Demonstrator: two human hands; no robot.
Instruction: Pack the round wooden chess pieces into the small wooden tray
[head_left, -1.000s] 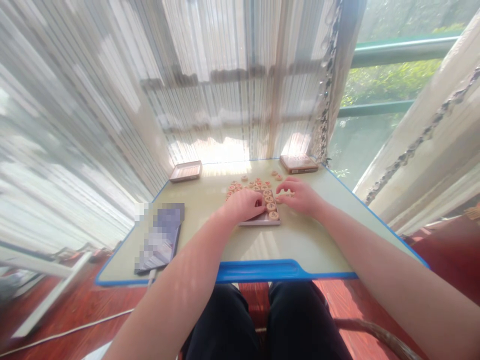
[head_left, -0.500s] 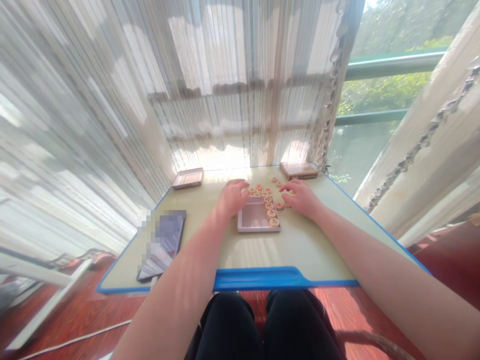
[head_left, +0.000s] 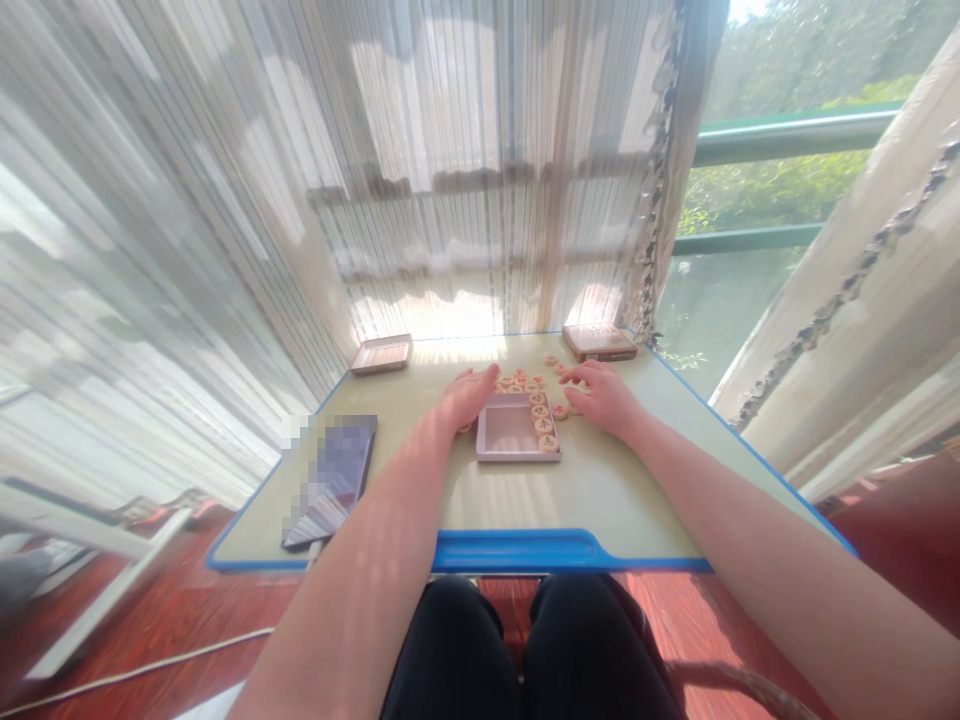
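A shallow pinkish tray (head_left: 504, 432) lies mid-table, with a column of round wooden game pieces (head_left: 544, 425) along its right inner side. More such pieces (head_left: 525, 381) lie loose just beyond it. My left hand (head_left: 466, 397) rests at the tray's far left corner, fingers stretched flat toward the loose pieces. My right hand (head_left: 606, 397) lies to the tray's right, fingers spread and pointing left over a few pieces near the tray's far right corner. Neither hand plainly holds a piece.
The table (head_left: 517, 551) has a blue rim. A second small tray (head_left: 382, 354) sits at the back left, a wooden box (head_left: 600, 341) at the back right, a dark flat object (head_left: 335, 476) at the left. Curtains hang close behind; a white cable (head_left: 135, 668) crosses the red floor.
My left hand has lifted off the tray and moved forward-left to its far corner, uncovering the tray's empty left part. My right hand has stayed in place.
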